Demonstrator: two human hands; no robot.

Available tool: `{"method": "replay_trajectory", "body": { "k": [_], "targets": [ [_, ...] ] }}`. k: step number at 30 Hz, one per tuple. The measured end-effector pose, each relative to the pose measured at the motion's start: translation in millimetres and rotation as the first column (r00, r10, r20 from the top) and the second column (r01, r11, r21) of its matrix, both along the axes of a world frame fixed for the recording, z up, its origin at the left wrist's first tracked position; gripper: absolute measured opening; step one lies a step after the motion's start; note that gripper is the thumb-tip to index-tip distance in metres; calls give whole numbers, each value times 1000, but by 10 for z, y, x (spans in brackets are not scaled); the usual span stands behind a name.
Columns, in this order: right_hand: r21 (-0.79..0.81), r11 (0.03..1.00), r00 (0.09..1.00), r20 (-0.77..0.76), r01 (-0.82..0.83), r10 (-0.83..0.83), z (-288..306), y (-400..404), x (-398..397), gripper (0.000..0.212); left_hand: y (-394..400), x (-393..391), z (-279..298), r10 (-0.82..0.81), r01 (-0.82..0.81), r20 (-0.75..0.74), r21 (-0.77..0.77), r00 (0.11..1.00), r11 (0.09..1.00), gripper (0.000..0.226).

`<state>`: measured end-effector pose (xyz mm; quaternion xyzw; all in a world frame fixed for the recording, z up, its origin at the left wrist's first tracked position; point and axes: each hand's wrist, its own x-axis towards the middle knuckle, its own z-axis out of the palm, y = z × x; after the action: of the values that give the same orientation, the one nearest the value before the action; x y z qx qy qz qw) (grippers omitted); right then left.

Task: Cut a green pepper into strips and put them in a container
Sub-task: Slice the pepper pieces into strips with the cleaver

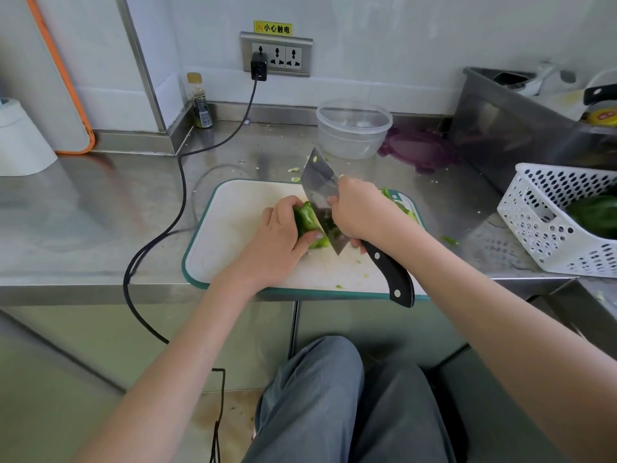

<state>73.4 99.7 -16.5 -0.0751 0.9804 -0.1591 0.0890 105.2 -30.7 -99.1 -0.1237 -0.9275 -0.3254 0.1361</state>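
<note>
A piece of green pepper lies on the white cutting board with a teal rim. My left hand grips the pepper from the left, fingers curled over it. My right hand holds a cleaver by its black handle, the blade standing against the pepper's right side. Cut green pieces lie on the board behind my right hand, partly hidden. A clear plastic container stands empty behind the board, its purple lid beside it.
A white perforated basket with more green peppers sits at the right. A metal bin stands behind it. A black cable runs from the wall socket past the board's left. A small bottle stands in the corner.
</note>
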Motion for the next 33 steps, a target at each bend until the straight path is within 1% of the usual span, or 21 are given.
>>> {"method": "replay_trajectory", "body": {
  "k": [2, 3, 4, 5, 6, 8, 10, 12, 14, 15, 17, 20, 21, 25, 29, 31, 33],
  "targets": [
    [53, 998, 1000, -3, -17, 17, -33, -43, 11, 14, -10, 7, -7, -5, 5, 5, -2, 1000, 1000, 48],
    [77, 996, 998, -19, -51, 52, -63, -54, 15, 12, -16, 9, -11, -12, 12, 11, -2, 1000, 1000, 47],
    [63, 995, 995, -56, -75, 79, -103, -46, 20, 9, -16, 4, -13, -18, 18, 13, -4, 1000, 1000, 47],
    [8, 997, 992, -97, -78, 79, -125, -38, 32, 10, -21, -1, -14, -21, 21, 15, -5, 1000, 1000, 47],
    [-52, 996, 990, -126, -72, 65, -144, -21, 35, 15, -25, -5, -15, -20, 21, 16, -3, 1000, 1000, 47],
    [-98, 994, 991, -125, -50, 38, -155, 30, 37, 22, -25, -14, -19, -18, 18, 17, 3, 1000, 1000, 47],
    [-59, 997, 996, -80, -43, 38, -142, 31, 16, 23, -19, -19, -24, -18, 18, 13, 4, 1000, 1000, 46],
    [36, 999, 999, -22, -27, 28, -120, -50, 9, 25, -19, -14, -27, -20, 20, 3, 2, 1000, 1000, 45],
    [68, 998, 1000, -23, 1, 0, -134, -123, 13, 39, -22, -7, -31, -23, 23, -10, -3, 1000, 1000, 45],
    [56, 998, 999, -37, 3, -1, -151, -154, 12, 41, -22, -4, -31, -22, 22, -15, -4, 1000, 1000, 45],
    [26, 1000, 994, -106, 13, -11, -174, -205, 29, 35, -22, 3, -27, -17, 17, -11, -2, 1000, 1000, 45],
    [74, 995, 989, -139, 63, -52, -150, -321, -17, 39, -26, 11, -12, -11, 10, 15, 28, 1000, 1000, 44],
    [69, 996, 988, -147, 65, -55, -131, -364, -34, 38, -29, 16, -2, -11, 9, 28, 43, 1000, 999, 43],
    [75, 997, 988, -154, 15, -3, -99, -385, -78, 35, -34, 35, 24, 7, -11, 47, 86, 999, 996, 39],
    [65, 996, 981, -179, -61, 71, -170, -171, -6, 25, -63, -13, 10, 38, -54, 76, 213, 996, 975, 27],
    [99, 995, 988, -149, -25, 40, -190, -111, -42, 24, -83, -39, 1, 37, -51, 60, 245, 998, 968, 24],
    [115, 993, 992, -123, 19, -5, -192, -113, -116, 24, -93, -41, -1, 22, -29, 32, 239, 999, 971, 24]
  ]
}}
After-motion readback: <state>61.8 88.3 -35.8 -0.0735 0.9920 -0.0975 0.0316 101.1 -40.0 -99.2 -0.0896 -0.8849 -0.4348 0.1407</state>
